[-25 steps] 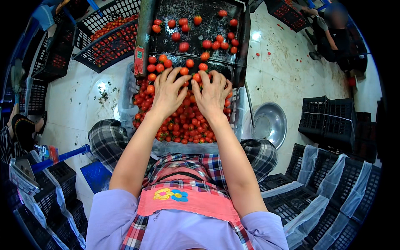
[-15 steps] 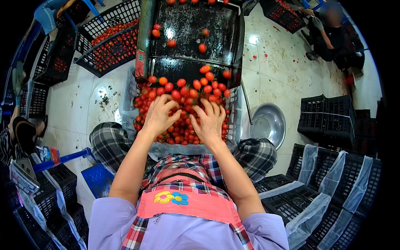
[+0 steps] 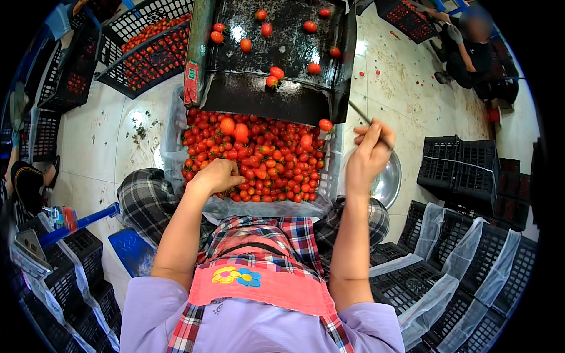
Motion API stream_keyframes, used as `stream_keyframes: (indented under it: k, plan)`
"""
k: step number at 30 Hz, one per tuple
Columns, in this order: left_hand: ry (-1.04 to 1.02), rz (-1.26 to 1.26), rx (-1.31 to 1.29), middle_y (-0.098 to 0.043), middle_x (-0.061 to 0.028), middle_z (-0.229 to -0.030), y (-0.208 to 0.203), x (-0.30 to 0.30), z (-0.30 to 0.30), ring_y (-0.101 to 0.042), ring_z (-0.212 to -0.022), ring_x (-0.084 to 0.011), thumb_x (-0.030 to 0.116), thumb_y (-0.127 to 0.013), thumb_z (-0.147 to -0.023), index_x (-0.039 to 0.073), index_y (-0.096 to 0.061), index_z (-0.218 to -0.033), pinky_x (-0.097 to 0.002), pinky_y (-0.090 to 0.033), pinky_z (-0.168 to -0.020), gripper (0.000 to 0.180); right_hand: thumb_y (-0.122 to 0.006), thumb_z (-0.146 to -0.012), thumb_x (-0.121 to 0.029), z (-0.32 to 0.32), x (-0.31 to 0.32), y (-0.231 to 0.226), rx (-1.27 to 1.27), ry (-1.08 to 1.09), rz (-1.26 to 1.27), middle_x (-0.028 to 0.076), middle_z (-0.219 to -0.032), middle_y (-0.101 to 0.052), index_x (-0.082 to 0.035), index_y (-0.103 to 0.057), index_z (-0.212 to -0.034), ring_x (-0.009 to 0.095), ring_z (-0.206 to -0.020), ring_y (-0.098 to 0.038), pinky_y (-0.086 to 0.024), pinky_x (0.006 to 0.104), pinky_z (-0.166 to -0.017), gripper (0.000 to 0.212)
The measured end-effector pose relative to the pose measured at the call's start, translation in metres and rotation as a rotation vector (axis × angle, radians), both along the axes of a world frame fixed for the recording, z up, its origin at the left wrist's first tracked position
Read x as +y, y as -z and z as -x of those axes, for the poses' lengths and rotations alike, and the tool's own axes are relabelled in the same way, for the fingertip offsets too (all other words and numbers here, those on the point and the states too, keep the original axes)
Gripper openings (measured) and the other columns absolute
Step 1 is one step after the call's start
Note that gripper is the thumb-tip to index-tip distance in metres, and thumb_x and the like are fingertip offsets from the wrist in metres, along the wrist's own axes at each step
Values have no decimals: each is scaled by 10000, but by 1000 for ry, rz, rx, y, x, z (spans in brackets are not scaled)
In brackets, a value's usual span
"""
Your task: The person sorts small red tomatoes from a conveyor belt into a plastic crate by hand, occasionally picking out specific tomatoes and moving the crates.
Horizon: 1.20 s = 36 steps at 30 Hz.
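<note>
Small red tomatoes [image 3: 265,159] fill a grey plastic crate [image 3: 175,132], lined with clear film, in front of my lap. My left hand [image 3: 216,176] rests low over the near left part of the pile, its fingers curled in toward the thumb; whatever they hold is hidden. Out past the crate's right side, my right hand [image 3: 371,153] is raised above a shiny metal bowl [image 3: 389,179], fingers drawn together, contents hidden. A thin rod [image 3: 358,110] runs up to its fingertips; I cannot tell if they touch. Tomatoes roll down a black chute [image 3: 282,50] into the crate.
A black crate of tomatoes [image 3: 141,67] stands at the far left. Stacked black crates [image 3: 456,162] stand on the right, and film-draped ones [image 3: 435,276] nearer me. A blue plastic piece [image 3: 130,253] lies by my left knee. Another person [image 3: 468,53] crouches at the far right.
My right hand has left the tomatoes and swung right over the metal bowl. My left hand has drawn slightly nearer and curled. More tomatoes have come down the chute.
</note>
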State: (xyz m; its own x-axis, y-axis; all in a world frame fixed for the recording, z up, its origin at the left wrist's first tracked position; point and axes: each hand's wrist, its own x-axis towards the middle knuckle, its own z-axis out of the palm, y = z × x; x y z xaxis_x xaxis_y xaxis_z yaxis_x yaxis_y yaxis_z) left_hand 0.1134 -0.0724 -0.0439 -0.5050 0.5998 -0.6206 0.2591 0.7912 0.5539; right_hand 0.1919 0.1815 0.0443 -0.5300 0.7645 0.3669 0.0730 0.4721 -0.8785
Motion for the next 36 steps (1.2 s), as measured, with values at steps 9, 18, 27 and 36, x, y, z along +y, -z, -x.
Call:
stream_keyframes:
  k: [9,18,27,36]
  plan:
    - [11,51,58,-653,-179,-827,28,3,-3,-631,-795,-303,349,-673,-771,-8,-630,-929,-375,-489,-720,393,-486,-916,-285,105,92,-49,-354,-123,-281,167,-688,-605,-9,-526,-880,298,-661,-610,-459,368,-638,281]
    - [-20,136,14,-642,-193,-789,9,-2,-13,-625,-794,-346,288,-665,-776,-4,-645,-872,-416,-492,-726,308,-538,-887,-408,65,85,-27,-371,-153,108,74,-703,-627,-26,-561,-1097,85,-625,-541,-447,252,-612,436]
    - [-190,-181,393,-520,-176,-1092,28,29,-19,-577,-918,-365,150,-606,-830,47,-561,-1100,-432,-476,-788,292,-571,-848,-338,-12,55,-4,-1020,-377,-600,166,-839,-648,-46,-612,-1020,324,-782,-622,-493,412,-686,341]
    - [10,-37,595,-567,-188,-1018,98,41,75,-563,-914,-378,92,-535,-785,49,-548,-1063,-454,-484,-771,281,-617,-808,-310,-29,42,21,-1112,-488,-640,129,-809,-631,-61,-593,-938,297,-773,-621,-494,417,-655,282]
